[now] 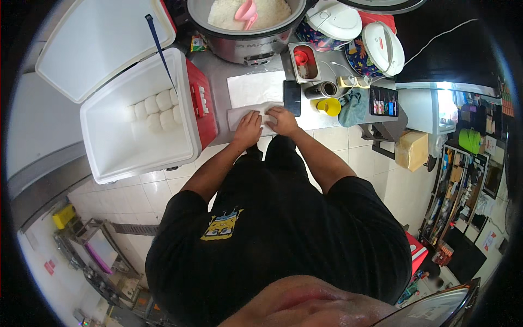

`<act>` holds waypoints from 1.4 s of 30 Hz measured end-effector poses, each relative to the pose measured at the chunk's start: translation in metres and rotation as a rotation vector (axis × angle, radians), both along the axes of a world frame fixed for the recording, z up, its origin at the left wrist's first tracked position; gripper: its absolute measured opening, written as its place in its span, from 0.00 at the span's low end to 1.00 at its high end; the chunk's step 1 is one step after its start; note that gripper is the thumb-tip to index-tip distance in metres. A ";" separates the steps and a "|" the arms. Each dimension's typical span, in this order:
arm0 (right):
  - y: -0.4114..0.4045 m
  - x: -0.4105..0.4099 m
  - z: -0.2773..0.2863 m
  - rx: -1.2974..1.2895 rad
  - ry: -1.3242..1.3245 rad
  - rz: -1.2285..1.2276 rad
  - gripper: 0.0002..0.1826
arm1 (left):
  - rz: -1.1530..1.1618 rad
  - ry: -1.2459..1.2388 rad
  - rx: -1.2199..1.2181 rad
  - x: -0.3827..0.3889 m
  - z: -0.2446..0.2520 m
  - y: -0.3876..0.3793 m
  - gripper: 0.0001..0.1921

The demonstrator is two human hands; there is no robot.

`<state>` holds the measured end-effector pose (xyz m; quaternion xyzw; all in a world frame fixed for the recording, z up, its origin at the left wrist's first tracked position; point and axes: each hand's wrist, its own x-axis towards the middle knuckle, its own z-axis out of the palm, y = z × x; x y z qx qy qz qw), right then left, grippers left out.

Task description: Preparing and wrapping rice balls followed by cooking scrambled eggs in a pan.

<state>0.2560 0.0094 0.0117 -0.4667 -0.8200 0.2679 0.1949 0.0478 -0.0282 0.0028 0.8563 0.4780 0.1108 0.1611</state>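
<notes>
My left hand [248, 128] and my right hand [282, 121] rest on a folded white paper sheet [235, 116] at the front edge of a metal table [218, 73]. The fingers of both hands lie on the paper's near part; whether they pinch it cannot be told. Behind it lies a flat white sheet or stack of paper [255, 88]. A dark phone [291, 98] lies against the paper's right side. Further back, a large rice cooker [249, 43] holds white rice [222, 12] with a pink scoop [246, 11] on it.
A cooler box [135, 151] with wrapped white bundles [153, 104] stands open at the left. To the right are a metal container [305, 77], a yellow cup [329, 107], a green cloth [352, 108], a tablet [383, 101] and two lidded pots [375, 53].
</notes>
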 end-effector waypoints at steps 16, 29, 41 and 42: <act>0.005 -0.008 -0.024 -0.306 -0.093 -0.285 0.16 | 0.252 -0.163 -0.306 -0.060 -0.022 0.028 0.11; 0.048 -0.022 -0.029 -0.386 -0.485 -0.261 0.13 | 0.378 0.315 -0.280 -0.026 -0.012 0.073 0.09; -0.037 -0.027 -0.038 0.127 -0.135 -0.266 0.14 | 0.258 0.124 0.154 -0.017 -0.007 -0.015 0.22; -0.033 -0.030 -0.026 0.091 -0.236 -0.254 0.15 | 0.264 0.128 0.155 -0.020 -0.006 -0.014 0.22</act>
